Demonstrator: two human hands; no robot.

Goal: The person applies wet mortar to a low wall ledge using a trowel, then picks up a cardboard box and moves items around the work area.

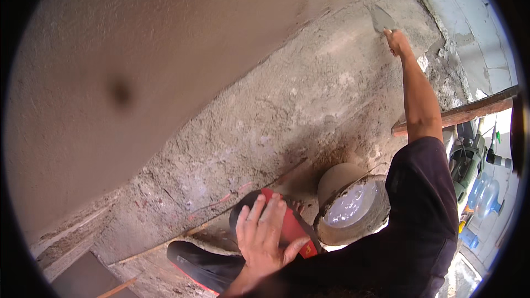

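With my right arm stretched far out to the upper right, my right hand [397, 43] is closed round the handle of a pointing trowel [382, 20]. The trowel's thin grey blade lies at or just over the rough mortar surface [331, 72]; whether it touches I cannot tell. My left hand [262, 234] is low in the middle, fingers stretched out and nothing in it, over a black-and-red trouser leg [292, 226]. Between my arms stands a round bucket [341, 176] with a crusted rim and whitish, shiny liquid inside.
A smooth plastered wall [138, 66] fills the upper left. Across the right side runs a wooden beam [458, 113] beneath my right arm. Beyond it are a green machine [468, 163] and a clear blue water bottle [487, 197]. Grey blockwork [466, 22] rises at the upper right.
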